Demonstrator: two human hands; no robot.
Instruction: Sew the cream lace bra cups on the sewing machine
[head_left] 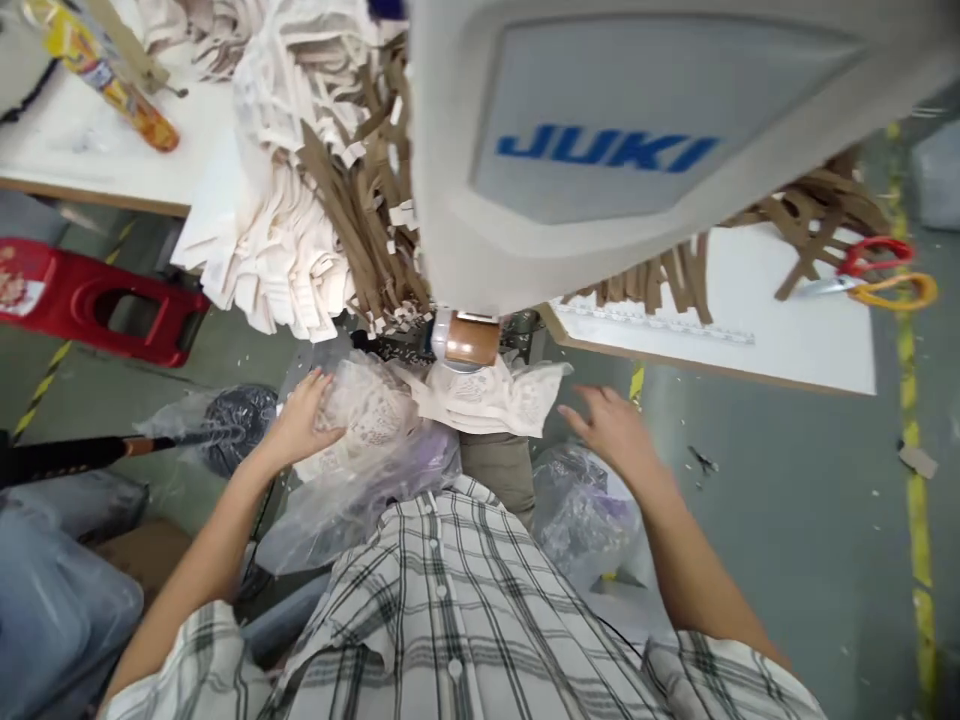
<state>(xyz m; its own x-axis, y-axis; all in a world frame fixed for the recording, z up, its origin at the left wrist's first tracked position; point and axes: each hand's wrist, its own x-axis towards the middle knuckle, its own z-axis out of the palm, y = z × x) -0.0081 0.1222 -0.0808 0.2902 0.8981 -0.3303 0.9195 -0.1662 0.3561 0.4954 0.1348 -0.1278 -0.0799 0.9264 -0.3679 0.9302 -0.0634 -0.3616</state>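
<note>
A cream lace garment piece, apparently bra cups [491, 393], lies under the head of a white JUKI sewing machine [465, 250]. More cream lace [371, 405] bunches to its left, over a clear plastic bag. My left hand [304, 418] rests at the left edge of that lace, fingers stretched and thumb apart, not gripping it. Just off the right end of the cups, my right hand [609, 425] hovers with fingers spread and holds nothing. The machine's brown and clear front part [471, 340] covers the needle area, so the stitching point is hidden.
Cream strips [277, 255] and brown straps [360, 220] hang in piles left of the machine. On the right tabletop [825, 345] lie a ruler [660, 325] and red-orange scissors [874, 275]. A red stool [97, 300] stands at left. Plastic bags [581, 510] hang below.
</note>
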